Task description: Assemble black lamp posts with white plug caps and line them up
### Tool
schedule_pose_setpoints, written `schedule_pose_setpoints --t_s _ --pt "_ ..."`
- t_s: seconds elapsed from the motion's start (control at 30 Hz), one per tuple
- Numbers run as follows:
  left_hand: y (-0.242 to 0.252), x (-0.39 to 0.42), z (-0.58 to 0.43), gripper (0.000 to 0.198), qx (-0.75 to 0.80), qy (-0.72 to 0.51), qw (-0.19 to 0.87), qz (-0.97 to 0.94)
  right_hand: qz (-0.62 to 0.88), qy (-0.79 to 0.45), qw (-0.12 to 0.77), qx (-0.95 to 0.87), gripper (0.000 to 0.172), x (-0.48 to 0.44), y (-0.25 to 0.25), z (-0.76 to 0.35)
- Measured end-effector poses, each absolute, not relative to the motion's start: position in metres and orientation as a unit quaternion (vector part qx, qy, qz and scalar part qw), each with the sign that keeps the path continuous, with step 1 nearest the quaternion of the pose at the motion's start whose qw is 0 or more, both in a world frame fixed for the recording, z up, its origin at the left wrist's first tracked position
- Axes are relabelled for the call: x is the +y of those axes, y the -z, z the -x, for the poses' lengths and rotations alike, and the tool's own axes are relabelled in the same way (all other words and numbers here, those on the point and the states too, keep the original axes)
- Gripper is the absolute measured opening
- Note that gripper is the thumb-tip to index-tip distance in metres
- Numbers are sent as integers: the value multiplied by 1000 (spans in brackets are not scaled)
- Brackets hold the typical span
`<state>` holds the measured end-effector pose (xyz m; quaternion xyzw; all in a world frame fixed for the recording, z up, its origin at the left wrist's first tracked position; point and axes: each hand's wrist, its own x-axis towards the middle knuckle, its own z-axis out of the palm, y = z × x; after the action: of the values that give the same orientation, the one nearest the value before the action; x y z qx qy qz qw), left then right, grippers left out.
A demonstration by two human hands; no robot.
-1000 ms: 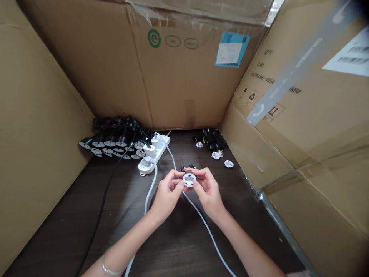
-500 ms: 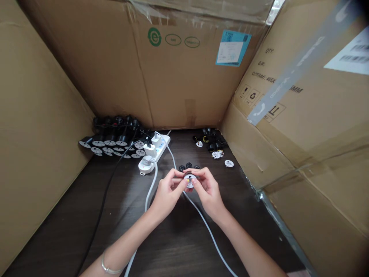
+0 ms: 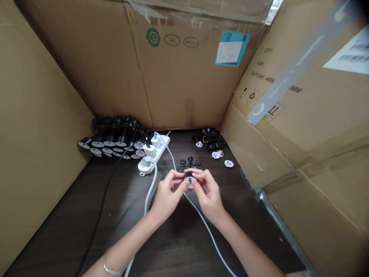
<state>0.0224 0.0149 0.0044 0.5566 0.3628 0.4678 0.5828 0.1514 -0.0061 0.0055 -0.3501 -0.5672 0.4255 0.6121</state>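
My left hand (image 3: 168,195) and my right hand (image 3: 208,191) meet over the dark table (image 3: 173,246), both pinching one small round part (image 3: 190,180) that is white with a black body. Thumbs and forefingers of both hands press on its rim. Just beyond my fingertips a black three-lobed piece (image 3: 190,161) sticks up from the part or lies behind it; I cannot tell which. A white cable (image 3: 211,238) runs under my hands.
A white power strip (image 3: 154,153) with plugs lies left of my hands. Rows of black-and-white round parts (image 3: 111,144) sit at the back left. Loose black parts (image 3: 211,142) and white discs (image 3: 228,163) lie at the back right. Cardboard walls (image 3: 178,80) enclose three sides.
The round part's white face has turned away from me, and the black three-lobed piece now shows above my fingers. Both hands stayed in place.
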Motion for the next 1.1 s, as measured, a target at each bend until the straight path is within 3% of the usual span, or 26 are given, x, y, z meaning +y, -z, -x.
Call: schedule_pose_setpoints --t_s 0.53,0.77,0.93,1.1 --pt "-7 10 -26 19 402 -467 556 -558 388 -351 589 -616 8 -4 -6 -154" --pt "-12 15 -19 20 372 -457 541 -600 363 -409 598 -586 2 -4 -11 -156" --pt "-14 15 -18 26 380 -448 516 -624 338 -421 598 -592 13 -2 -10 -156" --pt "-9 12 -18 28 398 -455 492 -627 348 -421 602 -583 12 -3 -11 -155"
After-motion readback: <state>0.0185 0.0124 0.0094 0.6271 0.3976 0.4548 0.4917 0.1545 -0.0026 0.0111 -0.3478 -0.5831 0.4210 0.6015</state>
